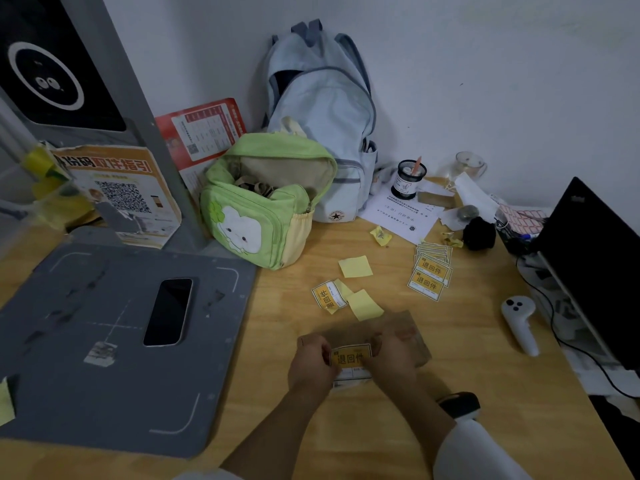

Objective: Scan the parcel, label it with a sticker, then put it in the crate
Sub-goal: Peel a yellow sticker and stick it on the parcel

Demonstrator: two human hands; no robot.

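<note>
Right now both hands are pinched on a yellow-and-white rectangular sticker (350,358) printed with black characters: the left hand (313,363) grips its nine o'clock edge between thumb and fingertips, and the right hand (393,355) does the same at its three o'clock edge, the other fingers curled in. The sticker is held over the flat brown paper-wrapped parcel (391,332), which lies on the light wooden table (467,358) at the six o'clock side of the scene; whether the sticker has left its white backing yet I cannot tell, as the hands hide its ends. Judging by this, labelling is the step in hand, and doing it well means peeling cleanly, keeping the sticker taut and level between both pinches, laying one edge on the parcel's flat face first, then smoothing across so no crease or bubble forms. It should go on a plain stretch of wrapping, not over an edge or any code that is still needed. Spare yellow return stickers (431,271) sit in a fanned stack at two o'clock from the hands, and loose pale-yellow backing slips (355,266) lie at twelve o'clock, so a spoiled one can be replaced. The grey scanning platform (86,341) with a black smartphone (168,311) on it lies at nine o'clock; no crate is visible from here
</note>
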